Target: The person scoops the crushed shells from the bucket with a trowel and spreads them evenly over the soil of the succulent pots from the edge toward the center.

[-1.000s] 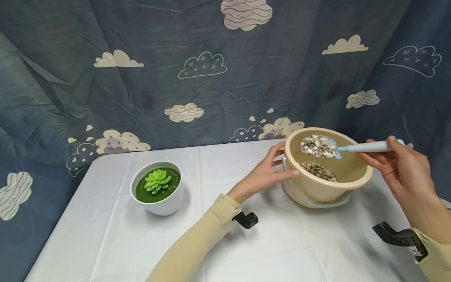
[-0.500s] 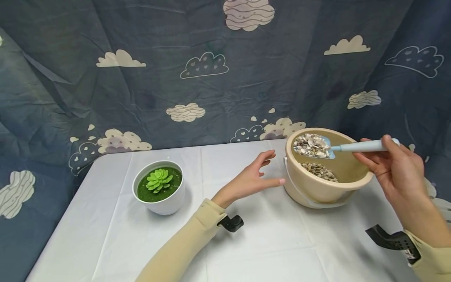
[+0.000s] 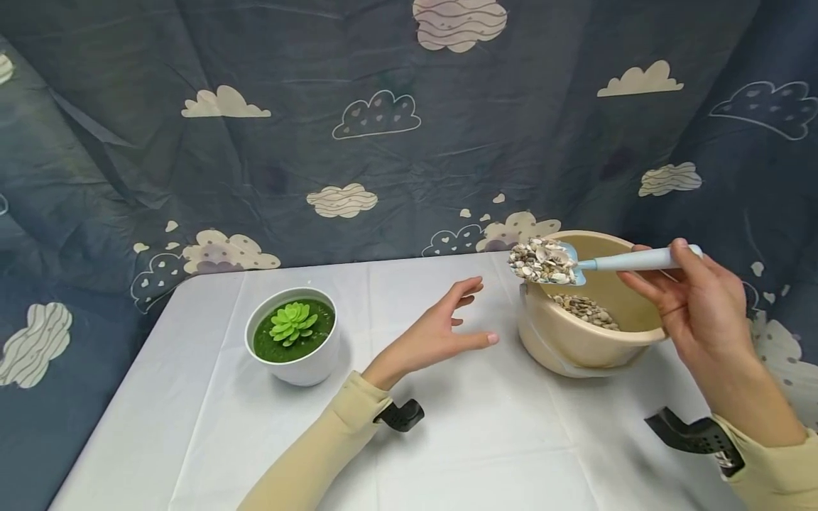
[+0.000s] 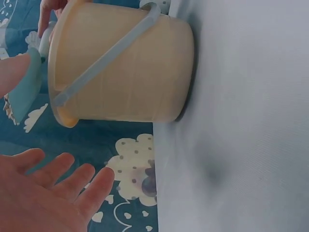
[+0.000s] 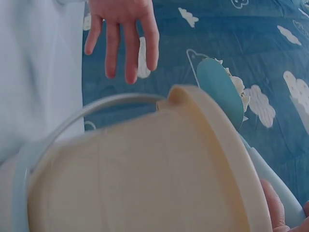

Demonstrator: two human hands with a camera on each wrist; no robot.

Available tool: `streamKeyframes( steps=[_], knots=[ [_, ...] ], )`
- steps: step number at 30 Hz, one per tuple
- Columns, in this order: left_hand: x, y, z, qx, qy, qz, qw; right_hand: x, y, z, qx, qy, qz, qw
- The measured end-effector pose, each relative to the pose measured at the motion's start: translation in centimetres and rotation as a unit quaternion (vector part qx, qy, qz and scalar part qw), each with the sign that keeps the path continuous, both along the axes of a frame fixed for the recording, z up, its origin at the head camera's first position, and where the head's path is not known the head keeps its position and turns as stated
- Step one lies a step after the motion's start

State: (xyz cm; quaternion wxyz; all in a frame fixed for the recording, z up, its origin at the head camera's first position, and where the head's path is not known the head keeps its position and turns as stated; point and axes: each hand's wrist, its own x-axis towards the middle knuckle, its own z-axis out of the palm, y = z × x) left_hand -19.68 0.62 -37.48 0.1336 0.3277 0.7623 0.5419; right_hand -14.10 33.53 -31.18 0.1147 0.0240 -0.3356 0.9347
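My right hand [image 3: 709,305] grips the pale handle of a light blue hand trowel [image 3: 629,261]. Small pebbles [image 3: 542,260] are heaped on its blade, which hangs above the left rim of a beige bucket [image 3: 569,344]. More pebbles [image 3: 584,311] lie inside the bucket at the bottom. My left hand [image 3: 428,337] is off the bucket, to its left, with thumb and fingers spread and nothing held. In the left wrist view the trowel's blade [image 4: 26,89] shows from below, beyond the bucket's rim.
A white pot [image 3: 307,365] with a green succulent [image 3: 294,323] stands to the left on the white tablecloth [image 3: 460,440]. The bucket has a light carrying handle [image 4: 111,55] hanging down its side. A dark cloud-patterned curtain [image 3: 281,163] rises behind the table.
The left hand has let go of the bucket's rim and moved left. The right hand has shifted the loaded trowel left, from over the bucket's inside to its left rim.
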Motion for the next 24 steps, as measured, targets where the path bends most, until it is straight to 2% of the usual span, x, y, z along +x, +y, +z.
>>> streamKeyframes(
  steps=[10, 24],
  knots=[
    [1.1, -2.1, 0.0, -0.009, 0.028, 0.006, 0.9995, -1.1, -2.8, 0.6, 0.016, 0.014, 0.018, 0.9996],
    [2.8, -5.6, -0.8, -0.02, 0.032, 0.024, 0.999, -2.2, -7.0, 1.2, 0.044, 0.042, 0.049, 0.9969]
  ],
)
